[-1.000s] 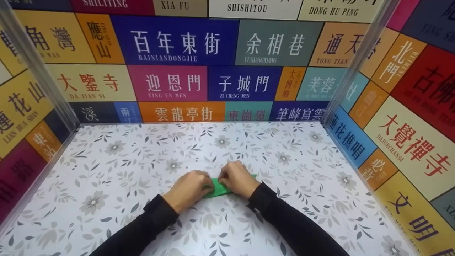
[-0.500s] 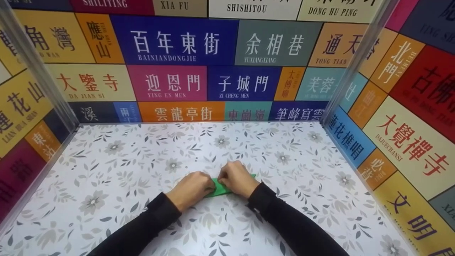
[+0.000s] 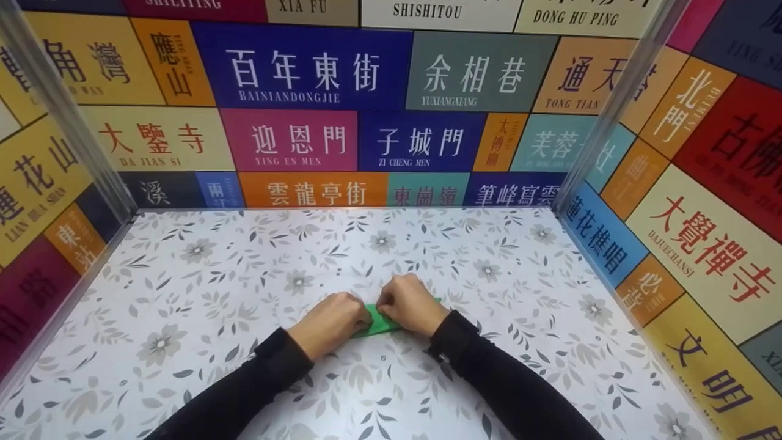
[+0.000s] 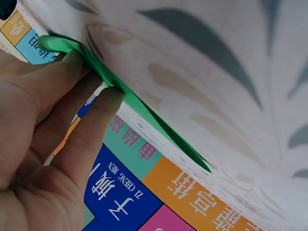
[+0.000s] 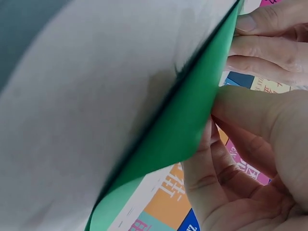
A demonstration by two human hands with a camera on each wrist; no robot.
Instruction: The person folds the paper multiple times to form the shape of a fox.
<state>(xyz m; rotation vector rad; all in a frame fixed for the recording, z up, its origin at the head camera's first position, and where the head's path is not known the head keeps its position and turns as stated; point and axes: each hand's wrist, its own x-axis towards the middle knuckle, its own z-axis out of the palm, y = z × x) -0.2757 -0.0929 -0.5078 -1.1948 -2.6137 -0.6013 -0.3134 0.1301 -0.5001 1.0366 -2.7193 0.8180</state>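
Note:
A green sheet of paper [image 3: 380, 320], folded into a narrow strip, lies slanted on the patterned tabletop between my two hands. My left hand [image 3: 335, 322] pinches the strip near its left end. In the left wrist view its fingertips [image 4: 113, 96] meet the long edge of the paper. My right hand [image 3: 413, 304] pinches the same edge farther right, thumb on the near face and fingers behind. A loose, curved flap of green shows in the right wrist view, beyond the right fingers. Both hands stand close together, and the fingers cover parts of the strip.
The tabletop [image 3: 244, 256] is white with grey flowers and leaves. Panels with coloured sign blocks [image 3: 299, 73] rise behind it and on both sides, joined by clear corner posts [image 3: 602, 122]. Black sleeves cover both forearms.
My left hand has shifted slightly right along the strip, closer to the right hand. The right hand keeps its place and grip. The head view has tilted very slightly.

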